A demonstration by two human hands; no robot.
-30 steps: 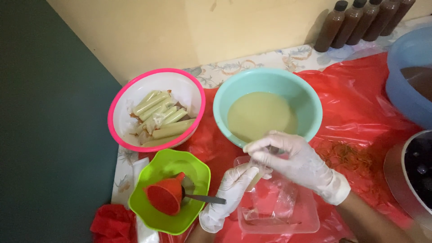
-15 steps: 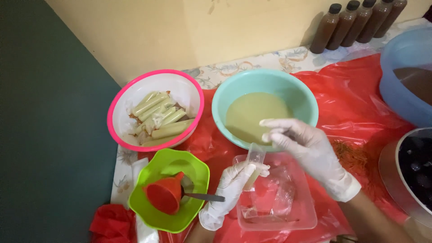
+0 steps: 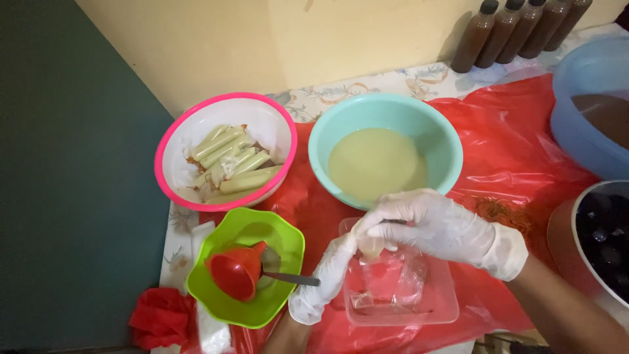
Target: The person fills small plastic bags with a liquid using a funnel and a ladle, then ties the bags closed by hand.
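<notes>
A red plastic sheet covers the table, and on it stand, from big to small, a blue basin at the right edge, a teal bowl of pale yellowish liquid in the middle, and a pink-rimmed white bowl of filled pale green plastic tubes at the left. In front of that sits a green scalloped bowl holding a red funnel and a spoon. A clear plastic tray lies just below the teal bowl. Above the tray, the gloved right hand pinches the top of a small clear plastic tube. The gloved left hand grips the same tube from below.
</notes>
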